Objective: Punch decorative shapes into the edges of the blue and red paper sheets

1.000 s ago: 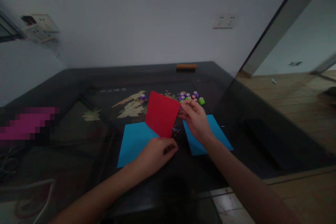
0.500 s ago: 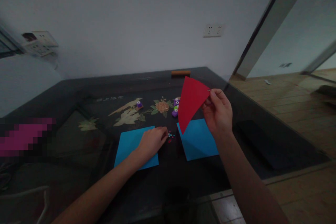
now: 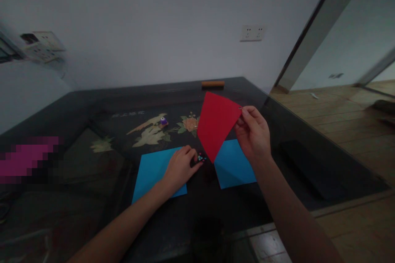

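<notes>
Head view: red paper corner apparently pinched between right fingers.

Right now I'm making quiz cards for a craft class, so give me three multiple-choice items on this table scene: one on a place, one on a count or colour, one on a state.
1. Where does the left hand rest?
A. On the left blue sheet, beside the small coloured bits
B. On the orange block at the far edge
C. On the wall socket

2. How many blue sheets lie on the table?
A. One
B. Two
C. Four

3. How is the red sheet held?
A. Flat on the table
B. Crumpled in a fist
C. Lifted in the air, pinched at a corner by the right hand

Answers:
1 A: the hand lies on the left blue sheet, its fingers by the small coloured bits.
2 B: that sheet plus the right blue sheet.
3 C: fingers grip its upper right corner, above the table.
</notes>
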### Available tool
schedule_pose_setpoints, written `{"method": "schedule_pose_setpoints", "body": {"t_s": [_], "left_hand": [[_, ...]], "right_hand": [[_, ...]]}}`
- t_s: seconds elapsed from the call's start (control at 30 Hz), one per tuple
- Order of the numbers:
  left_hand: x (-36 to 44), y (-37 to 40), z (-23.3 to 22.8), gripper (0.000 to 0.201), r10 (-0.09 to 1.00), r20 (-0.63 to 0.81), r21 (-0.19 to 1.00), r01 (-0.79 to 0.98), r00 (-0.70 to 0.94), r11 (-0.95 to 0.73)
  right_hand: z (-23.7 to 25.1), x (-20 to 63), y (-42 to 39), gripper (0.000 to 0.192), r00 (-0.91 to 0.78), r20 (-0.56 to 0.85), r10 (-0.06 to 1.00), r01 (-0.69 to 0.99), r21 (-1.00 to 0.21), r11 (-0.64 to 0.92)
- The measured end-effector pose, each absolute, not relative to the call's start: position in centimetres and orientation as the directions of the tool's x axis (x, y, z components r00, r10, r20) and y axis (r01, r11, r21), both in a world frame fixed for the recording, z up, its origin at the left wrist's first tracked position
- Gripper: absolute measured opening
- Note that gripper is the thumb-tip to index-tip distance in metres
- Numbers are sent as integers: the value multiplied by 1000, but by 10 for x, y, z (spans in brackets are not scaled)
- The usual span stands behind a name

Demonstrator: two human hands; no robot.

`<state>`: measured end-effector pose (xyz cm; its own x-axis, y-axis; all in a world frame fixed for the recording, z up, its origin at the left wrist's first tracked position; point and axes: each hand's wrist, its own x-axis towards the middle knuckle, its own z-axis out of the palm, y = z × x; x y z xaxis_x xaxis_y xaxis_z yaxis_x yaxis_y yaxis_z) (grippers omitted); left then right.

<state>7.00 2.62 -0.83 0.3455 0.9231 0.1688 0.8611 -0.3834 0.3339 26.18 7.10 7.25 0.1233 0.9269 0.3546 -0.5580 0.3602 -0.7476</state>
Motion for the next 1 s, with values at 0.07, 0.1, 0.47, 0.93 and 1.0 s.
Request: {"method": "schedule_pose_setpoints", "body": {"t_s": [0.07, 0.1, 0.47, 0.93, 1.0], "left_hand": [[70, 29, -9, 9, 925, 179, 346, 859, 335, -379], [70, 30, -9, 7, 924, 187, 362, 851, 335, -382], [60, 32, -17, 75, 891, 444, 610, 696, 97, -380], [44, 27, 2, 47, 858, 512, 665, 615, 38, -424], [37, 30, 4, 38, 851, 523, 664, 606, 41, -438]], "right_hand": [[72, 262, 71, 12, 121, 350, 929, -550, -756, 357], [72, 262, 71, 12, 119, 346, 931, -545, -761, 353], [72, 248, 58, 9, 1, 225, 974, -641, -747, 173], [64, 242, 59, 12, -35, 150, 988, -662, -744, 89], [62, 244, 64, 15, -1, 153, 988, -625, -772, 118]]}}
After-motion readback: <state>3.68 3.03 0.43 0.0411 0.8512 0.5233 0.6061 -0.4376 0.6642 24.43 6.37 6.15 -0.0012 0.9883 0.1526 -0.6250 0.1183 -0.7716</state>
